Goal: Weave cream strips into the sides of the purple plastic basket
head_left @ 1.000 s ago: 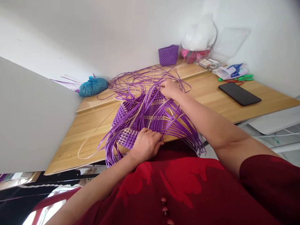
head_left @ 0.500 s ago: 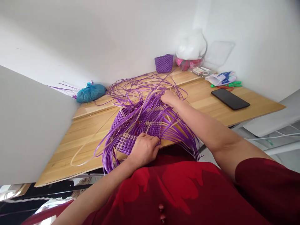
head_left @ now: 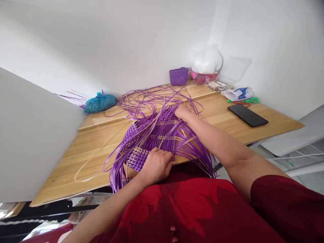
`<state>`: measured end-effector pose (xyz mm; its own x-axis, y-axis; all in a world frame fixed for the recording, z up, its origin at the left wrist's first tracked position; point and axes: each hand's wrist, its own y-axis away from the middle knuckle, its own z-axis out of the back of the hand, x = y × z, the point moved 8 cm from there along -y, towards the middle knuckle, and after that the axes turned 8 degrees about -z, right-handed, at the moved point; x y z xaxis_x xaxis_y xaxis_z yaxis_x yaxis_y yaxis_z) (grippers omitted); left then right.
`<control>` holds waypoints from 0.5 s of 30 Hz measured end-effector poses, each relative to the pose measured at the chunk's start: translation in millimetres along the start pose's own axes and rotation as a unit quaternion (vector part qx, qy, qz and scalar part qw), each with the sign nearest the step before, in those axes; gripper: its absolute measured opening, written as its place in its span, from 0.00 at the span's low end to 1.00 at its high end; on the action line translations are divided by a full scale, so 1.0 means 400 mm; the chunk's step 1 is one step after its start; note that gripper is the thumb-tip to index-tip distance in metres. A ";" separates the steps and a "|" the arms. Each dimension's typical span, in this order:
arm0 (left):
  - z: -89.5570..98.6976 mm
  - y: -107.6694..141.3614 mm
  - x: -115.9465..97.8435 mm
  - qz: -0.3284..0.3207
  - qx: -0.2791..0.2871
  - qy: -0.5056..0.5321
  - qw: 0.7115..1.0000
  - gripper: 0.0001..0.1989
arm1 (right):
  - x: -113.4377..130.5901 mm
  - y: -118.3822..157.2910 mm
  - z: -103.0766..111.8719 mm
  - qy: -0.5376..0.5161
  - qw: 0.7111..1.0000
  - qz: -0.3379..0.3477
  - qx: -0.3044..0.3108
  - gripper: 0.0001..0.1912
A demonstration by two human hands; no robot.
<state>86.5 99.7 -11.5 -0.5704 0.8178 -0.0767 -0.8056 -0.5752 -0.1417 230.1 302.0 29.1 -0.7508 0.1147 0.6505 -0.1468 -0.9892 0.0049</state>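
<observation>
Left hand (head_left: 157, 165) pinches the weave (head_left: 138, 159) by the bench's (head_left: 63, 172) near edge; right hand (head_left: 181, 112), fingers hidden, can't tell. Strands (head_left: 116, 177) over that edge could snag if tugged.

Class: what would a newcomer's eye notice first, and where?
First, the purple-and-beige woven piece at the light wooden table's near edge, bristling with loose purple strips and held by the left hand. Next come the knotted blue plastic bag, back left, and the flat black phone, right.
</observation>
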 end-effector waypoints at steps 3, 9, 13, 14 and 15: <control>0.022 0.008 0.016 0.045 -0.022 0.026 0.998 0.09 | -0.004 0.036 0.051 0.046 0.999 0.025 0.013 0.08; 0.086 0.037 0.072 0.165 -0.056 0.145 0.974 0.08 | 0.073 0.334 0.204 0.008 0.944 0.299 -0.137 0.09; 0.099 0.058 0.077 0.195 -0.058 0.245 0.948 0.09 | 0.081 0.536 0.122 -0.054 0.897 0.438 0.018 0.09; 0.099 0.062 0.073 0.192 -0.060 0.265 0.943 0.09 | 0.075 0.561 0.098 -0.051 0.891 0.451 0.031 0.10; 0.100 0.065 0.069 0.191 -0.062 0.282 0.938 0.09 | 0.069 0.574 0.078 -0.045 0.887 0.459 0.033 0.10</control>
<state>43.3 106.5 22.1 -0.6100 0.4532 -0.6500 -0.5158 -0.8498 -0.1085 195.8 75.2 71.8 -0.4797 -0.7466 0.4610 0.5399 -0.6653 -0.5156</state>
